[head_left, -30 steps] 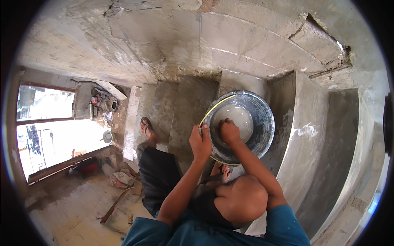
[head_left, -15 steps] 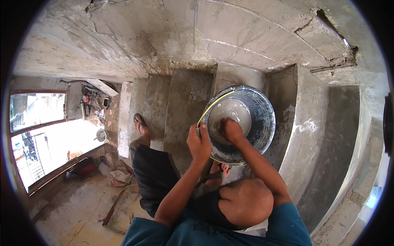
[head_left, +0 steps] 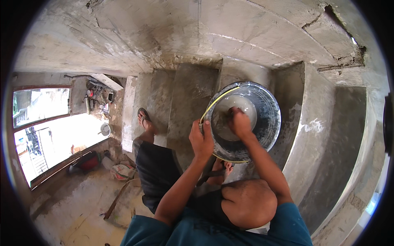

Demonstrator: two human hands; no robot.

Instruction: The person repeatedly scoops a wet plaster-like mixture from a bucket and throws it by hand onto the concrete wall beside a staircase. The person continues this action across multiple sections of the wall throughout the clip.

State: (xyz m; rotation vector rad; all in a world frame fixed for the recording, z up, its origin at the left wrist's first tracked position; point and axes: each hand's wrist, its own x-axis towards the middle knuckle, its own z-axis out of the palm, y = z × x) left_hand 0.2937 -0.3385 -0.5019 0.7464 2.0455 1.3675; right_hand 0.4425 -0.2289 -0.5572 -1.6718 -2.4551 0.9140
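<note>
A black bucket [head_left: 269, 125] with a yellow handle [head_left: 215, 101] stands tilted on the concrete steps in front of me, its inner wall streaked with grey. Wet grey slurry [head_left: 246, 105] covers its bottom. My left hand [head_left: 201, 138] grips the near left side of the rim, thumb over the edge, where the handle also runs. Inside the bucket, my right hand [head_left: 240, 123] reaches down to the slurry with fingers curled. Something dark shows at its fingertips; what it is, I cannot make out.
Concrete steps [head_left: 316, 119] run left and right beneath the bucket, against a rough plastered wall [head_left: 172, 33]. My sandalled foot [head_left: 144, 118] rests on a step at left. Farther left are a bright opening, a small pail [head_left: 106, 130] and a sack [head_left: 122, 172].
My right hand has shifted slightly within the bucket, its wrist turned. My left hand keeps its hold on the rim. The whole view has moved a little.
</note>
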